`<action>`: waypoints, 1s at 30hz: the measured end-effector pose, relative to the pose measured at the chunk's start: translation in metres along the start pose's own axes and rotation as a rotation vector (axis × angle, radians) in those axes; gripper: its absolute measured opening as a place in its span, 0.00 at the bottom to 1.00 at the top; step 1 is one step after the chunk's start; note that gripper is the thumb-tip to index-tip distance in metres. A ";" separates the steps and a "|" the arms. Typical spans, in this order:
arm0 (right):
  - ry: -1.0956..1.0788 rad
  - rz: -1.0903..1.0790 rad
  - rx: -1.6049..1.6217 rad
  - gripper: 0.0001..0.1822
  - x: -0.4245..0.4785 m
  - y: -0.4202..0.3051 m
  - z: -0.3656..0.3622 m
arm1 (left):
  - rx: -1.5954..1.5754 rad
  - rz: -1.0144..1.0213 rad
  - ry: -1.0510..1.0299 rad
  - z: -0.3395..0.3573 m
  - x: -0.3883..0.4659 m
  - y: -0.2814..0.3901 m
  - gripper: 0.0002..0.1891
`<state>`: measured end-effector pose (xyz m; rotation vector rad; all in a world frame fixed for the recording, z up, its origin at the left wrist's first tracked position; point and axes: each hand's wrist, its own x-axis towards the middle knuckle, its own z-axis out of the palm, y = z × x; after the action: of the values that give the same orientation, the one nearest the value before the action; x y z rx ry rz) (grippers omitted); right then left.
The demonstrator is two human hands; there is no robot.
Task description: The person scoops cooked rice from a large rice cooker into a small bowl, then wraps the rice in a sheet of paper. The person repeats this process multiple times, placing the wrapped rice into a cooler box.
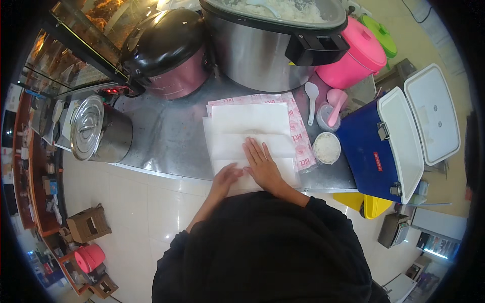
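My right hand [261,164] lies flat, palm down, on a folded part of the white wrapping paper [250,117]. Close to its left, my left hand [227,176] is over the paper near the table's front edge, fingers slightly curled and holding nothing that shows. Under the white sheets lies pink-printed wrapping paper [303,142], stuck out at the right and back. To the right stand a round tub of cooked rice [327,148], a clear cup [325,115] with a pink scoop [338,110] in it, and a white rice paddle [312,100].
A large steel rice warmer [257,53] with rice stands behind the paper, a black-lidded rice cooker [170,53] beside it. A lidded steel pot [117,130] is at the left. An open blue cooler box [367,147] and a pink lidded bucket [358,57] stand at the right.
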<state>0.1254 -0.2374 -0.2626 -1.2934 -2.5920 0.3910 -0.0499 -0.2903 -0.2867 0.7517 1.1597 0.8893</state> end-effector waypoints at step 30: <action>-0.371 -0.146 0.125 0.24 0.150 0.146 -0.032 | 0.414 0.406 0.277 -0.076 0.129 0.048 0.13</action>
<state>0.1560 -0.0275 -0.2698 -1.0661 -2.8802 0.8203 -0.1130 -0.1504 -0.3202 1.2621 1.4901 1.1288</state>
